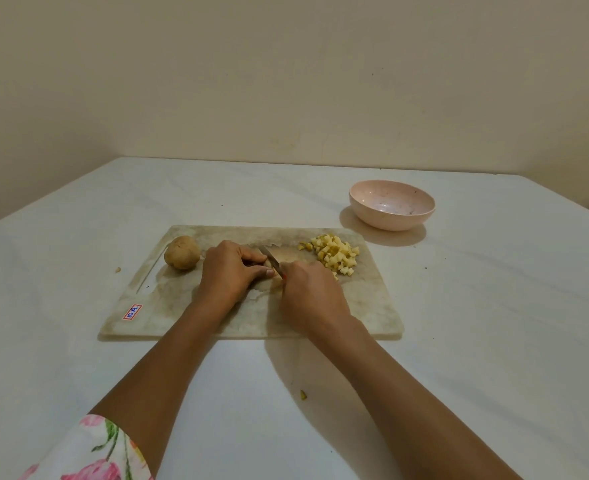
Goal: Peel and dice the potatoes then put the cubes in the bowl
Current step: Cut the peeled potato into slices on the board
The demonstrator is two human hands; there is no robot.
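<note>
At the middle of the board, right grip clamped round the handle of a knife, a sliver of red handle showing at the knuckles, blade slanting up and away to the left. Just beside it, left grip bent over a piece of potato, fingers curled down onto it, fingertips close by the blade. Most of that piece hidden beneath the two grips; only a pale edge in sight between them, down on the board under the knife.

To the right of the knife, a heap of yellow cubes near the far right corner of the cutting board, a few strays at its left edge. To the left of the left grip, a whole potato with brown skin on, lying at the far left of the board. Near the front left corner, a small red-and-blue sticker.

Beyond the board's far right corner, well apart from the cubes, a pink bowl, upright, with no cubes inside, only dark specks.

All of it on a white bench; a small scrap between the forearms, in front of the board. Lower left, a floral sleeve on the left arm. Behind, a plain cream wall.
</note>
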